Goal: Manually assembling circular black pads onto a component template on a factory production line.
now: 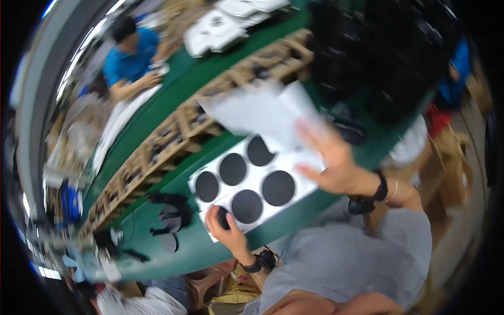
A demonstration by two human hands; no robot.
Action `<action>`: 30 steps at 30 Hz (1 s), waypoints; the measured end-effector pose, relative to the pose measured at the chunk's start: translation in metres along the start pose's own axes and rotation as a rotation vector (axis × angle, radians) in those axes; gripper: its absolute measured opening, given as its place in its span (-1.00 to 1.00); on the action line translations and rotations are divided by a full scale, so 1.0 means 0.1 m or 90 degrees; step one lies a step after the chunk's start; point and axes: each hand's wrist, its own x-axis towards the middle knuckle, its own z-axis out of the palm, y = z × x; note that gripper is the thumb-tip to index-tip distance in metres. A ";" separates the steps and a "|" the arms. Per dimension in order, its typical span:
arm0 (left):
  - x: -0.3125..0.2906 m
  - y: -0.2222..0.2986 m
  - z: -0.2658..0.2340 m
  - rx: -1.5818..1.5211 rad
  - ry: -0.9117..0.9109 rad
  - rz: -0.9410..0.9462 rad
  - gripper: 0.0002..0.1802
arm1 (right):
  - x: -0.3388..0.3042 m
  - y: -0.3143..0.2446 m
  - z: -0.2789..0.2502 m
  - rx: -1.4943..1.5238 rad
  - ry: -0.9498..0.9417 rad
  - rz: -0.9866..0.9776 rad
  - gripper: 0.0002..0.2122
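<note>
Tray: we see one flat white moulded tray (294, 173) with round wells, lying tilted on the green bench (157, 236) near its front edge.
Discs: we count five round black discs in the wells, among them one at the right (278, 188), plus a sixth, partly hidden black disc (223, 217) at the tray's near-left corner.
Sheet: one thin white paper sheet (262, 113) is lifted over the tray's far end, blurred.
Left hand: our left hand (227, 231) sits at the tray's near-left corner, fingers curled round the sixth black disc and pressing on the tray rim; the wrist, bent upward, wears a dark band.
Right hand: our right hand (331, 163) is spread flat, fingers splayed, at the tray's right edge under the sheet; whether it pinches the sheet we cannot tell, because of blur.
Loose parts: several black pieces (170, 215) lie on the bench left of the tray.
Rack: one long cardboard divider rack (173, 139) runs along the bench's middle.
Other person: one person in a blue shirt (128, 60) works at the far side.
</note>
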 end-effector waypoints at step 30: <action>-0.09 -0.01 -0.02 0.332 -0.154 0.013 -0.48 | -3.61 4.05 0.09 0.181 -0.021 0.497 -0.66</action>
